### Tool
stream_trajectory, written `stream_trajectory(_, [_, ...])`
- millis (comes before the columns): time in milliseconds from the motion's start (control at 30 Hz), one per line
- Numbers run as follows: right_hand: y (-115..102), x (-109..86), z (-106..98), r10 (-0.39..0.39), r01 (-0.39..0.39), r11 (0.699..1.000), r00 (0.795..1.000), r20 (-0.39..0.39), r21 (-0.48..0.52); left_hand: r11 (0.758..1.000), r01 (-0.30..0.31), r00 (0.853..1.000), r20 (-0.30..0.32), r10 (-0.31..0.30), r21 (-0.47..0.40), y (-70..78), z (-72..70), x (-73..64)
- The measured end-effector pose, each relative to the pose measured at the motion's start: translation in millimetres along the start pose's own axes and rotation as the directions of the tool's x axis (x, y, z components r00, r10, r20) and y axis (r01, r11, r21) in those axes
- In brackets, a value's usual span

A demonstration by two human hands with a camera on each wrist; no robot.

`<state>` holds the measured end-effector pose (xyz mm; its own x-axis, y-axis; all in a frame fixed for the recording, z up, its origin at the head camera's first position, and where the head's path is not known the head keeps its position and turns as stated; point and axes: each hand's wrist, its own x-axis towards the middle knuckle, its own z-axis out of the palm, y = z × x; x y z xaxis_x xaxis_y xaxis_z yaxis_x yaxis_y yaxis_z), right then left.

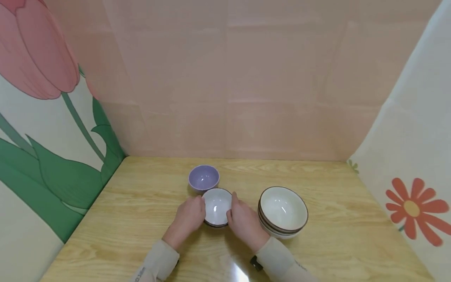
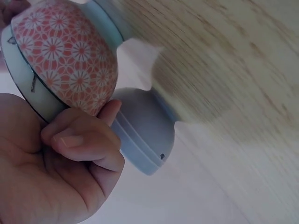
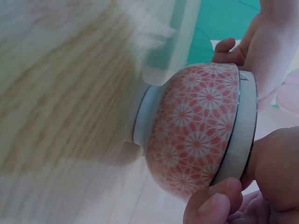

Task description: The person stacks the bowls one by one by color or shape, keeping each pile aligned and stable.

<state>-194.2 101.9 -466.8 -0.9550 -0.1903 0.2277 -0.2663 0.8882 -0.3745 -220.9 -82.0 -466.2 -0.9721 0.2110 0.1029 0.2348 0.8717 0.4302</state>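
Two nested bowls are between my hands at the middle of the table. The inner white bowl [image 1: 216, 204] has a dark rim. The outer bowl [image 3: 194, 123], with a red and white flower pattern, shows below it in both wrist views. My left hand [image 1: 190, 213] grips the left side with curled fingers, and my right hand [image 1: 245, 224] grips the right side, thumb at the rim. Whether the foot touches the table cannot be told. Just behind, to the left, stands a purple bowl [image 1: 203, 178], upright.
A stack of larger cream bowls [image 1: 283, 207] with brown rims stands right of my right hand. The wood-grain table [image 1: 141, 192] meets a pink backdrop [image 1: 225, 98] behind. Flower-printed cloths hang at the left [image 1: 84, 164] and right [image 1: 387, 156] edges.
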Motion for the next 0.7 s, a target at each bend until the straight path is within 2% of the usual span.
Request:
stream_trajectory(100, [0.2,2.4,-1.4,0.011,-0.011,1.0,0.999,0.031,0.006,1.0,-0.003,1.0,0.014,0.003,-0.004,-0.8,-0.3,0.7])
stream_trajectory(300, [3.3,6.3,-2.8,0.031,-0.038,0.996,0.996,0.086,0.081,1.0,-0.017,1.0,0.024,0.017,0.014,-1.2,-2.0,1.1])
stream_trajectory(700, [5.4,5.8,-4.4,0.051,-0.061,0.99,0.995,0.085,0.123,0.998,-0.018,1.0,0.025,0.017,0.058,-0.7,-2.2,2.6])
